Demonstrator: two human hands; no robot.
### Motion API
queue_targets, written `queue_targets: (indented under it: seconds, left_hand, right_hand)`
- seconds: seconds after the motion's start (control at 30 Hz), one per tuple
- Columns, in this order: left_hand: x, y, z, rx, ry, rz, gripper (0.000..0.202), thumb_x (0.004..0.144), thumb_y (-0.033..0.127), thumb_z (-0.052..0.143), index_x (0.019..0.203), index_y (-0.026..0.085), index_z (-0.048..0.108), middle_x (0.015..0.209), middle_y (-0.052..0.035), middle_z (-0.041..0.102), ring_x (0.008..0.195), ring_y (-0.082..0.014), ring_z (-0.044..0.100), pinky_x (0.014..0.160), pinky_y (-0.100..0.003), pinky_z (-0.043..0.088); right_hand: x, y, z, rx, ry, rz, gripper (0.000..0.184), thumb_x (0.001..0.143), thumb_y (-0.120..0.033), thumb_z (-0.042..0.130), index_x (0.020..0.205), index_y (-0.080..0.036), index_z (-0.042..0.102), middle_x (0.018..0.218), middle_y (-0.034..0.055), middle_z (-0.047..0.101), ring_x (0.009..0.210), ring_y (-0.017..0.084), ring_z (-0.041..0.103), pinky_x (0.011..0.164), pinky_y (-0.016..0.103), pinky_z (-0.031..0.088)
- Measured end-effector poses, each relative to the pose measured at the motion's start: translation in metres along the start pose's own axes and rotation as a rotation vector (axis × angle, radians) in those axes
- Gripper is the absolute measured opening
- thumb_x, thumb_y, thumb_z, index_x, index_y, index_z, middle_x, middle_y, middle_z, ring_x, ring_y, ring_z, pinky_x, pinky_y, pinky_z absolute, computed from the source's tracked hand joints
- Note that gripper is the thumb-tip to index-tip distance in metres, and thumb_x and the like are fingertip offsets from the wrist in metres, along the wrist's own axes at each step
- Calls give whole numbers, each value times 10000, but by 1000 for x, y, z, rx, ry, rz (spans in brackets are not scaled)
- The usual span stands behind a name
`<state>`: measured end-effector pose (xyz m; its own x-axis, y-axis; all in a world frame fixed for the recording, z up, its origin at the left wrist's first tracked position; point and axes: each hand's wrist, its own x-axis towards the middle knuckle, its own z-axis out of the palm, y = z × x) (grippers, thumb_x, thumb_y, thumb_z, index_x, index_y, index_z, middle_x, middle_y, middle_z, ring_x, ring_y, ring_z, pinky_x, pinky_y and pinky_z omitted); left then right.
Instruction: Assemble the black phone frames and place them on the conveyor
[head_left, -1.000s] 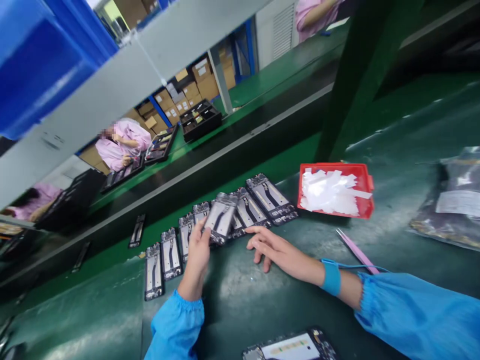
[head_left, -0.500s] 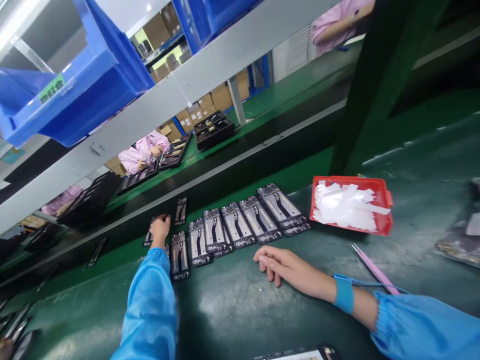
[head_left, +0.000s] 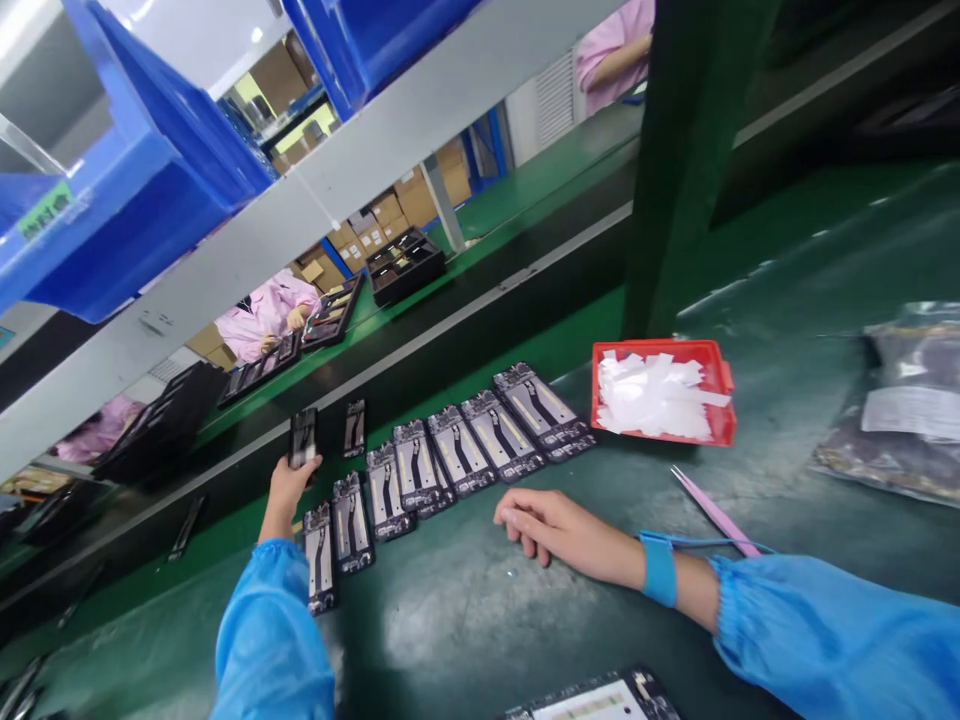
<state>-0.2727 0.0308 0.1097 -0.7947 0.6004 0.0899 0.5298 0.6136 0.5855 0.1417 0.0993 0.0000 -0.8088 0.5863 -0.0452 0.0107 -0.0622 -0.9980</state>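
Unit row: at least seven phone units [head_left: 459, 455] lie on the bench [head_left: 450, 620], some overlapping, from the left hand's 5 o'clock round to its 3 o'clock. This portion appears laid out.
Outside the row: the held unit [head_left: 303, 437] and a loose unit [head_left: 355, 428] on the green strip [head_left: 585, 335], at the left hand's 2 o'clock. Both appear not yet placed with the others.
Left hand [head_left: 289, 490]: grasps the held unit by its near end, thumb along the 3 o'clock edge.
Held unit position: extends from the fingers toward 12 o'clock; whether it clears the strip cannot be told.
Right hand [head_left: 536, 520]: rests on the bench, fingers loosely curled, nothing visible in the grasp.
Front unit [head_left: 600, 705]: at the right hand's 5 o'clock, partly out of view.
Tweezers [head_left: 716, 512]: at the right hand's 3 o'clock, not held.
Red tray [head_left: 720, 425]: at its 2 o'clock, containing white strips [head_left: 652, 395].
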Motion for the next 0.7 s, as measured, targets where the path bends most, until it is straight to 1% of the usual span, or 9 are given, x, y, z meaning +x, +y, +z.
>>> queue_targets:
  seconds: [0.1,0.2,0.27,0.33,0.43,0.47,0.53,0.6,0.7]
  left_hand:
    - [-60,33,46,-236,-195,31,476,828,503,735,1141,185,572,946,-46,677,759,-184,692,568,-274,573]
    - [-151,60,109,-423,-401,28,528,785,642,729,1065,225,568,853,-15,649,635,-169,658,463,-267,535]
    - [-206,72,145,-696,-553,-54,478,889,681,592,1051,231,574,819,-32,644,632,-189,657,507,-314,560]
    - [-241,76,166,-750,-468,20,418,931,629,574,1070,235,589,905,-76,677,811,-230,699,697,-364,602]
    - [-252,70,171,-648,-348,240,301,956,518,600,1064,239,571,999,-110,706,937,-255,705,846,-383,569]
    - [-249,66,169,-602,-334,304,274,951,490,614,1043,236,566,974,-113,712,904,-258,711,830,-379,563]
    - [-240,60,166,-513,-309,402,255,922,456,650,998,226,572,874,-112,715,791,-266,714,748,-367,549]
    - [-231,58,165,-450,-315,467,257,904,435,666,1006,212,588,797,-104,707,703,-269,702,679,-357,528]
    - [-225,58,167,-434,-359,493,243,933,402,639,1067,204,596,789,-82,709,662,-248,686,649,-337,511]
  right_hand:
    - [-7,-6,1,-77,14,-68,349,946,-516,598,1002,-180,675,729,-8,563,593,120,521,515,229,430]
    - [-12,-9,-3,-128,32,-171,370,924,-457,624,1181,-191,625,734,-35,519,599,113,473,558,238,392]
    - [-13,-8,-8,-195,131,-170,306,927,-441,602,1106,-194,615,691,-46,483,588,123,456,558,251,379]
    - [-11,-5,-14,-295,274,-136,225,927,-407,593,1023,-204,605,637,-58,444,567,133,445,553,262,373]
    - [-7,-1,-23,-395,462,-163,287,890,-387,678,1097,-211,586,670,-61,475,570,137,478,578,270,404]
    - [-6,-1,-25,-433,511,-204,306,876,-393,716,1086,-213,586,696,-53,503,587,139,499,594,273,417]
    - [-5,-2,-30,-560,548,-308,240,889,-404,742,933,-218,596,728,-21,562,635,150,541,629,281,437]
    - [-4,-3,-33,-713,472,-423,248,961,-393,684,808,-216,599,770,17,625,708,168,594,672,291,456]
    - [-5,-2,-34,-864,251,-525,198,1035,-338,593,924,-209,693,915,58,697,845,188,661,732,292,490]
